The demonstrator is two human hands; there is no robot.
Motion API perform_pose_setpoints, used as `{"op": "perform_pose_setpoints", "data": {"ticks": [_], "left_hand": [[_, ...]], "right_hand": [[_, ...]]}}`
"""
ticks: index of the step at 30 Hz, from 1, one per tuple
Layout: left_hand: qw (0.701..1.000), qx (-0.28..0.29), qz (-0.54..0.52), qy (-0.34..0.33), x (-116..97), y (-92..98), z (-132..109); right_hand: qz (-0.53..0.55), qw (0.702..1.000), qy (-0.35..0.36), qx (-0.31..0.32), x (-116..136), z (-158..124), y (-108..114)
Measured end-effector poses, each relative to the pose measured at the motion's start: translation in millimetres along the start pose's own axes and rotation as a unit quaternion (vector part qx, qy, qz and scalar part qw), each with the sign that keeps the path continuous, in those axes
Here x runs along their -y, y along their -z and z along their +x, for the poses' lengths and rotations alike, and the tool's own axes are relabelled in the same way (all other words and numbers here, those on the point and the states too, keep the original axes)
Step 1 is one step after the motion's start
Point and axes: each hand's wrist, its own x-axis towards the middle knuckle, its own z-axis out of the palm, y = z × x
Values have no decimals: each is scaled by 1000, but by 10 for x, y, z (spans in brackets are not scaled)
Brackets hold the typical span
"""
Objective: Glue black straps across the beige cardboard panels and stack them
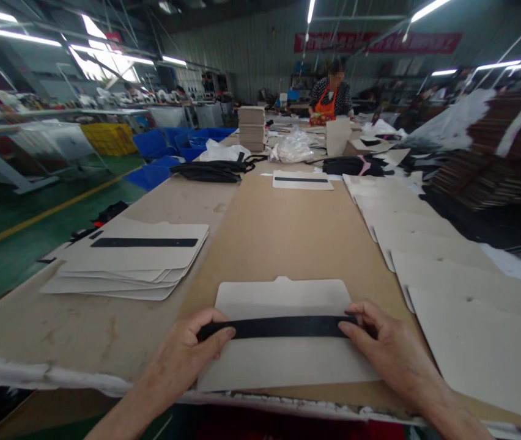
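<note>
A long black strip [283, 327] runs sideways across a pale board [283, 363] at the table's near edge. My left hand [200, 342] pinches the strip's left end between thumb and fingers. At the right end, my right hand [377, 336] grips it the same way. The strip is held nearly straight over the board's middle. The board has a small tab on its far edge. To the left lies a stack of similar boards [123, 260], the top one bearing a black strip [145, 242].
Overlapping pale boards [462, 287] line the right side of the brown table [283, 235]. Farther back lie a board with a strip [302, 180], black fabric bundles [210, 171], clear plastic [293, 146] and a tall stack [252, 128]. A person in an orange apron [327, 107] stands beyond.
</note>
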Motion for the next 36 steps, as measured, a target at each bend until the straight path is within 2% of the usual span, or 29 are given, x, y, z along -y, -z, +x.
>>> {"op": "perform_pose_setpoints", "data": {"ticks": [3,14,20,29,36], "left_hand": [[999,-34,-10,-14,20,-32,85],[1000,-10,-23,-11,176,-70,162],[999,-35,19,2,146,-100,175],[999,-36,36,6,77,-96,164],[999,-33,39,-11,127,-116,163]], "right_hand": [[2,1000,-6,-20,-32,93,-60],[2,999,-19,-39,-24,137,-87],[-9,998,-23,-50,-53,155,-84],[-30,997,-3,-67,9,129,-83],[-51,997,-9,-58,3,129,-91]]}}
